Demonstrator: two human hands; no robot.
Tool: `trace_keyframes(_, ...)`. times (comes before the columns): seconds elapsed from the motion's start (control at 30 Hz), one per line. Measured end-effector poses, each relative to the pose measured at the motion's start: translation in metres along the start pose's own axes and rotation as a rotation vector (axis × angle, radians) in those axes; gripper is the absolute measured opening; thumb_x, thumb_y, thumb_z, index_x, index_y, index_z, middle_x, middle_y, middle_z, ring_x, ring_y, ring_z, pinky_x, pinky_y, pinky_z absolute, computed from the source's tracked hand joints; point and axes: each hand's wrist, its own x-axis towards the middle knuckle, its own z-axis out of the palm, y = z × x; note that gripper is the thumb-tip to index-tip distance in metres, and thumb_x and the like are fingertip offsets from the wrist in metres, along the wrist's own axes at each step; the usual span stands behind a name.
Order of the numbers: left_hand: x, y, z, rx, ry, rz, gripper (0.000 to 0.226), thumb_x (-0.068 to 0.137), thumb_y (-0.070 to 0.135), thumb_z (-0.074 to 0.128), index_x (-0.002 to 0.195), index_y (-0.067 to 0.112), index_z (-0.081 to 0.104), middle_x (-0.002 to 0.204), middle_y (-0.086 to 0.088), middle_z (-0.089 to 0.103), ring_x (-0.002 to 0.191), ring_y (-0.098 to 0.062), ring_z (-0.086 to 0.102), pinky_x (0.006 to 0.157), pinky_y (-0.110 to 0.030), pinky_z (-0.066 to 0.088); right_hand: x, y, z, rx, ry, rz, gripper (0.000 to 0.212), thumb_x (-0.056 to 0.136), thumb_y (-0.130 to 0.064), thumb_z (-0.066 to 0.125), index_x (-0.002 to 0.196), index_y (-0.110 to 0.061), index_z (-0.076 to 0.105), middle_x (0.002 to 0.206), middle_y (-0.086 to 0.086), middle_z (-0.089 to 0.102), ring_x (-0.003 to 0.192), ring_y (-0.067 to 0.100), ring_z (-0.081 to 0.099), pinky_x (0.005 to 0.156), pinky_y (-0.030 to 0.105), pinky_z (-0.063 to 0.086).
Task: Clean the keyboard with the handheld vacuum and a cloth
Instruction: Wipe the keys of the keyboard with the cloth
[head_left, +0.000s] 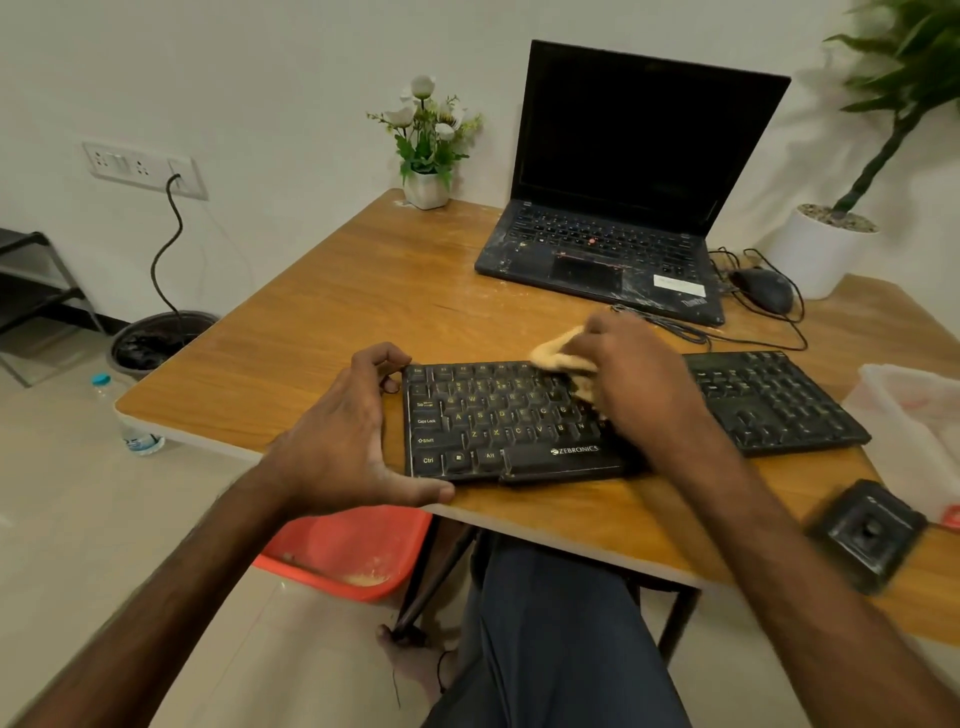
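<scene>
A black keyboard (493, 421) lies across the near part of the wooden table (332, 291). My right hand (634, 379) grips a crumpled beige cloth (558, 353) and presses it onto the keys at the keyboard's middle. My left hand (353, 431) clasps the keyboard's left end, thumb along the front corner and curled fingers at the back corner. No handheld vacuum shows in this view.
An open black laptop (623, 208) stands at the back, with a wired mouse (763, 288) and cables beside it. A flower pot (426, 187) sits at the far corner, a white planter (821, 249) to the right. A black square object (867, 530) and a clear container (914, 431) lie at right. A red tub (353, 551) is under the table.
</scene>
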Motion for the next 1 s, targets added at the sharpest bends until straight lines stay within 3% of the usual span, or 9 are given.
trace_keyframes(0.17, 0.0, 0.0, 0.0, 0.012, -0.005, 0.011, 0.117, 0.04, 0.086, 0.074, 0.131, 0.047, 0.012, 0.136, 0.009, 0.037, 0.126, -0.005, 0.039, 0.105, -0.029, 0.038, -0.017, 0.06, -0.008, -0.071, 0.038, 0.206, 0.039, 0.089, -0.009, 0.066, 0.125, -0.022, 0.066, 0.116, 0.003, 0.059, 0.107, 0.02, 0.05, 0.091, 0.037, 0.045)
trace_keyframes(0.27, 0.0, 0.0, 0.0, 0.016, -0.011, 0.02, 0.116, 0.04, 0.09, 0.072, 0.13, 0.048, 0.012, 0.136, 0.01, 0.036, 0.127, -0.005, 0.04, 0.106, -0.029, 0.037, -0.02, 0.079, -0.008, -0.062, 0.059, 0.284, 0.039, 0.088, -0.006, 0.067, 0.124, -0.018, 0.067, 0.112, 0.006, 0.06, 0.102, 0.022, 0.053, 0.084, 0.037, 0.047)
trace_keyframes(0.33, 0.0, -0.001, 0.0, 0.027, -0.016, 0.029, 0.116, 0.041, 0.091, 0.072, 0.13, 0.049, 0.011, 0.138, 0.01, 0.036, 0.129, -0.005, 0.039, 0.108, -0.029, 0.037, -0.023, 0.088, -0.008, 0.084, 0.149, 0.317, 0.032, 0.088, -0.009, 0.069, 0.119, -0.016, 0.071, 0.109, 0.007, 0.064, 0.095, 0.022, 0.056, 0.077, 0.035, 0.044)
trace_keyframes(0.43, 0.001, -0.001, -0.002, 0.021, -0.032, 0.044, 0.124, 0.043, 0.089, 0.074, 0.139, 0.045, 0.009, 0.147, 0.012, 0.033, 0.137, -0.002, 0.034, 0.113, -0.028, 0.033, -0.03, 0.094, -0.014, 0.438, 0.363, 0.409, 0.027, 0.091, -0.015, 0.07, 0.118, -0.012, 0.071, 0.107, 0.002, 0.068, 0.092, 0.017, 0.058, 0.077, 0.03, 0.042)
trace_keyframes(0.6, 0.004, -0.002, -0.004, -0.022, -0.092, 0.057, 0.146, 0.043, 0.088, 0.078, 0.153, 0.045, -0.008, 0.164, 0.016, 0.015, 0.149, -0.001, 0.02, 0.123, -0.038, 0.026, -0.037, 0.098, -0.018, 0.743, 0.443, 0.534, 0.026, 0.096, -0.022, 0.063, 0.121, -0.02, 0.068, 0.104, -0.002, 0.069, 0.092, 0.018, 0.064, 0.071, 0.03, 0.048)
trace_keyframes(0.73, 0.007, -0.002, -0.002, -0.068, -0.106, 0.073, 0.147, 0.042, 0.087, 0.079, 0.152, 0.053, -0.013, 0.165, 0.018, 0.012, 0.151, -0.003, 0.017, 0.123, -0.046, 0.025, -0.033, 0.083, -0.024, 0.475, 0.396, 0.39, 0.028, 0.095, -0.021, 0.065, 0.122, -0.02, 0.068, 0.108, -0.004, 0.067, 0.09, 0.009, 0.059, 0.069, 0.017, 0.043)
trace_keyframes(0.8, 0.01, 0.002, 0.001, -0.101, -0.111, 0.085, 0.147, 0.042, 0.083, 0.082, 0.151, 0.054, -0.012, 0.165, 0.016, 0.011, 0.15, -0.003, 0.017, 0.123, -0.046, 0.025, -0.03, 0.068, -0.02, 0.331, 0.284, 0.301, 0.031, 0.094, -0.017, 0.065, 0.124, -0.023, 0.066, 0.114, -0.003, 0.068, 0.092, 0.008, 0.057, 0.077, 0.023, 0.044)
trace_keyframes(0.9, 0.018, 0.01, 0.009, -0.131, -0.107, 0.094, 0.147, 0.043, 0.078, 0.086, 0.152, 0.052, -0.009, 0.162, 0.015, 0.013, 0.147, -0.003, 0.023, 0.121, -0.041, 0.029, -0.029, 0.047, -0.006, 0.069, 0.035, 0.135, 0.04, 0.092, -0.013, 0.064, 0.13, -0.026, 0.062, 0.124, -0.004, 0.059, 0.11, 0.014, 0.052, 0.094, 0.032, 0.044)
trace_keyframes(1.0, 0.02, 0.012, 0.014, -0.121, -0.087, 0.083, 0.145, 0.042, 0.079, 0.086, 0.152, 0.053, -0.004, 0.158, 0.016, 0.017, 0.144, -0.005, 0.027, 0.119, -0.039, 0.032, -0.037, 0.037, -0.005, 0.052, -0.02, -0.006, 0.045, 0.091, -0.013, 0.063, 0.135, -0.023, 0.058, 0.129, -0.004, 0.054, 0.118, 0.014, 0.047, 0.102, 0.031, 0.042)
